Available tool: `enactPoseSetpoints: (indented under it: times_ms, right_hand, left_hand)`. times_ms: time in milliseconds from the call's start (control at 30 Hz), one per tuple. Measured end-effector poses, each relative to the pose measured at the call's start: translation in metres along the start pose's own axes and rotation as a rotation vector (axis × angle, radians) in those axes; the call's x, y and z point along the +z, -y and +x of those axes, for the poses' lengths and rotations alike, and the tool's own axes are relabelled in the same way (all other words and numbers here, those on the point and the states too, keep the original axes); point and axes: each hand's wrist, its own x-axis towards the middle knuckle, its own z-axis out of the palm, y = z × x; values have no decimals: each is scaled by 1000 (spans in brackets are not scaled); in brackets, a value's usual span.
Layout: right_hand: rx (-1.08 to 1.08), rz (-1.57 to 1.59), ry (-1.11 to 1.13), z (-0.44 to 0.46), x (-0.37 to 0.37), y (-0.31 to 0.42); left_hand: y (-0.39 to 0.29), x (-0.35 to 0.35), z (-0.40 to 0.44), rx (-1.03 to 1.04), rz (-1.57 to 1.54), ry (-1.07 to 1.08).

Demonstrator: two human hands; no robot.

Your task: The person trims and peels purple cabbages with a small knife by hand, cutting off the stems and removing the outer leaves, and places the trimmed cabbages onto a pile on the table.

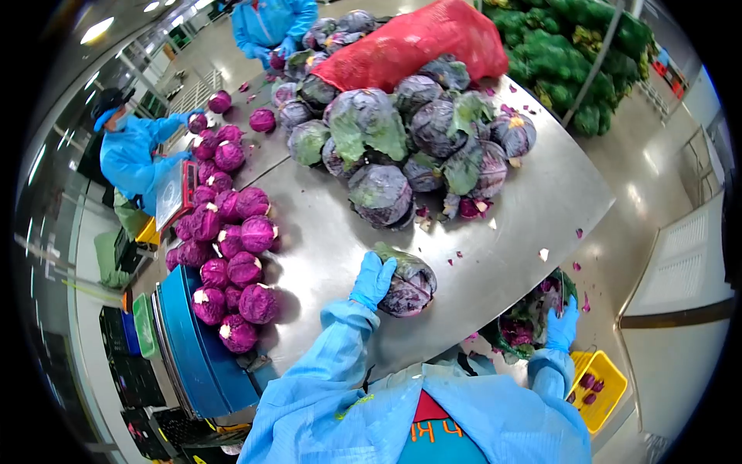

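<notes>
My left hand, in a blue glove, grips the left side of a red cabbage. That cabbage rests on the metal table near its front edge and still has a dark green outer leaf on top. Off the table's right edge, my right hand, gloved too, is beside a heap of loose cabbage leaves. Its fingers look curled, but what they hold, if anything, I cannot make out. Untrimmed red cabbages with dull outer leaves are piled beyond my left hand.
Shiny peeled cabbages line the table's left side, above blue bins. A red mesh sack lies behind the pile. One co-worker stands by a red scale, another at the far end. A yellow crate sits lower right.
</notes>
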Motion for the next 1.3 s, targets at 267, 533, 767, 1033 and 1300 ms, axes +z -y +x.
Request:
enactPoseSetpoints:
  times_ms: [267, 533, 767, 1033, 1300]
  right_hand:
    - [-366, 706, 714, -74, 73, 201]
    - [-297, 629, 792, -47, 121, 212]
    - [-366, 43, 449, -59, 142, 204]
    - [-467, 215, 603, -79, 131, 187]
    - [-501, 425, 904, -115, 99, 226]
  left_hand:
    - [-156, 19, -17, 188, 802, 338]
    - [-130, 42, -41, 263, 772, 260]
    - [-108, 29, -94, 493, 494, 137]
    - [-82, 9, -195, 89, 304, -344]
    - [-19, 8, -188, -368, -804, -282]
